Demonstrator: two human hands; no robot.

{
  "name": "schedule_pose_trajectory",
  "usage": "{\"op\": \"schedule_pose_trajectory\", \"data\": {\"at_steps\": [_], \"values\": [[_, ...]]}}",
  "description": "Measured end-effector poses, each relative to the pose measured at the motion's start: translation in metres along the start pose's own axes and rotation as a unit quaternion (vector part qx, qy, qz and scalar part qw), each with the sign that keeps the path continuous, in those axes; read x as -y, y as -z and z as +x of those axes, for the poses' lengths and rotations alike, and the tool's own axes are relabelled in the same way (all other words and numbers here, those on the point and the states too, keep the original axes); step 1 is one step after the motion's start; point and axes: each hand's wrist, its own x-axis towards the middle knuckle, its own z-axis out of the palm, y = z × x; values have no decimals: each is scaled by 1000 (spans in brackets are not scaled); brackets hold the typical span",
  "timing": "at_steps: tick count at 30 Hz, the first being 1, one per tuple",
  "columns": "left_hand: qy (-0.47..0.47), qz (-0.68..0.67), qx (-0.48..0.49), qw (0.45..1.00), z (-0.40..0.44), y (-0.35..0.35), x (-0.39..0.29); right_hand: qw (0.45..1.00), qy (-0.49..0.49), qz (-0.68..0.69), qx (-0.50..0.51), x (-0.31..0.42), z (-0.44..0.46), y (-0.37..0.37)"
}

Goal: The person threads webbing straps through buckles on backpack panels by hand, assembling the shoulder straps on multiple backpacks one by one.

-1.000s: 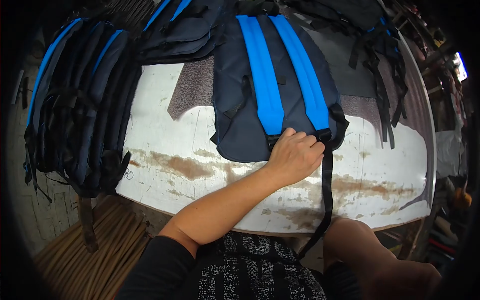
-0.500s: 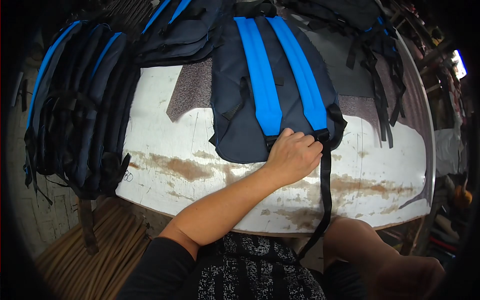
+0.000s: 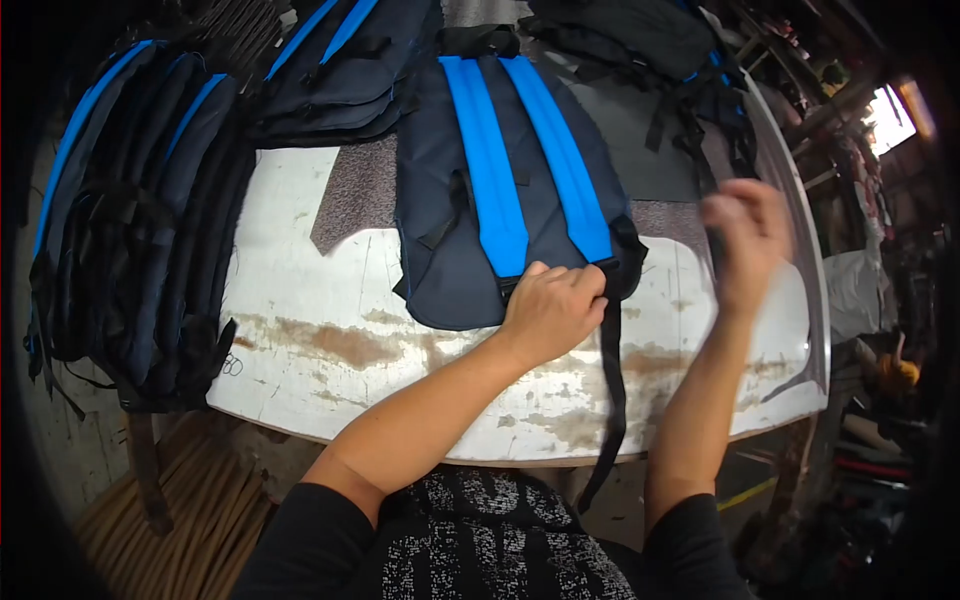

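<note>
A dark navy backpack back panel [image 3: 440, 275] lies on the table with two bright blue shoulder straps [image 3: 482, 165] running down it. My left hand [image 3: 555, 315] is closed at the lower end of the straps, its curled fingers by the black buckle of the right-hand strap; the fingertips are hidden. From that buckle a black webbing strap [image 3: 612, 385] hangs down over the table's front edge. My right hand [image 3: 748, 240] is raised to the right of the panel, apart from it, and its fingers are blurred by motion.
The white, brown-stained table [image 3: 300, 380] has a worn front edge. At the left stands a row of dark backpack pieces [image 3: 150, 230]. More blue-strapped panels [image 3: 340, 90] are stacked behind, and black straps and fabric [image 3: 610, 40] lie at the back right. Coiled cane-like rods [image 3: 190, 500] sit below left.
My right hand has come up from the lower right, below the table edge, to above the table. My left hand stays at the strap ends. The whole view has shifted slightly.
</note>
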Motion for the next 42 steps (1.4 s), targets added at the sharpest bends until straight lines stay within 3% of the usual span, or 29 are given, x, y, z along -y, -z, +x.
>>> {"op": "schedule_pose_trajectory", "data": {"at_steps": [1,3,4,6,9,17,20,28,32,37,42], "values": [[44,-40,9,998,0,5,-3,992,-116,29,51,-48,-6,1],[46,-64,-50,996,5,9,-5,986,-141,-3,92,-112,-41,-8],[45,-75,-77,993,8,10,-6,974,-182,-112,79,-118,-57,-15],[22,-23,-53,998,9,10,-5,973,-224,-3,58,-120,-63,-21],[3,72,21,997,8,11,-10,981,-189,-9,42,-123,-66,-31],[-9,110,3,994,6,2,-14,982,-155,84,66,-116,-71,-21],[-8,85,31,996,-2,5,-26,981,-141,122,60,-112,-68,-13],[84,-102,228,965,-23,38,-94,967,-172,167,85,-122,-57,-1],[95,-108,174,974,25,71,-112,948,-201,211,125,-114,-52,4],[-93,47,-26,994,77,84,-106,944,-201,235,120,-113,-51,4],[-51,27,-71,996,93,77,-105,932,-173,279,154,-106,-50,11]]}}
